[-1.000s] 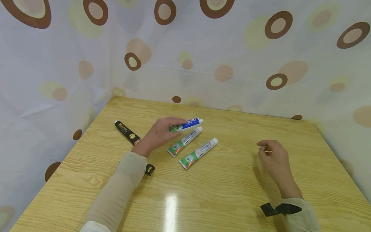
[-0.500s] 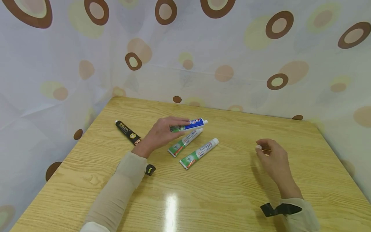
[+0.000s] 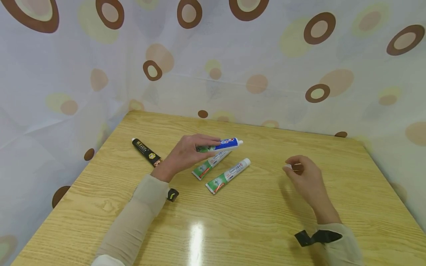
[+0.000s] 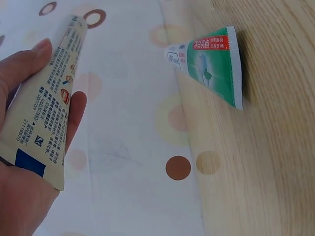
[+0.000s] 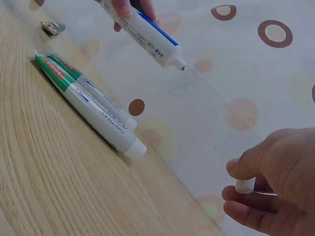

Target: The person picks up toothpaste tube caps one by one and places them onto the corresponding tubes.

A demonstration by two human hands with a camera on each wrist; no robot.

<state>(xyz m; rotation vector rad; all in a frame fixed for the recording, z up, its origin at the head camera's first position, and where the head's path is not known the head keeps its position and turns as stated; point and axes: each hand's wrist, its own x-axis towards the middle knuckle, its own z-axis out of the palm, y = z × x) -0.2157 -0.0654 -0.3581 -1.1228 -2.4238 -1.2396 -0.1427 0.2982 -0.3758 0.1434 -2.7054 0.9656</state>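
Observation:
My left hand (image 3: 188, 152) grips a blue, white and green toothpaste tube (image 3: 229, 143) above the table. Its uncapped nozzle points right, and a bit of green shows at the tip in the right wrist view. In the left wrist view the tube's pale printed back (image 4: 49, 103) faces the camera. Off to the right, my right hand (image 3: 307, 181) pinches a small white cap (image 5: 244, 185) between thumb and fingers. Two green-and-white toothpaste tubes lie side by side below: the nearer tube (image 3: 227, 176) shows whole, while the farther tube (image 3: 208, 166) is partly covered by the held one.
A black tube (image 3: 146, 151) lies at the left of the wooden table (image 3: 253, 229), its lower end by my left wrist. A patterned cloth (image 3: 233, 55) hangs along the table's back and sides. Black straps (image 3: 319, 237) circle the right wrist.
The tube in my left hand has shifted slightly right and its nozzle end has tipped lower. My right hand has moved a little left, still pinching the cap, which now shows less.

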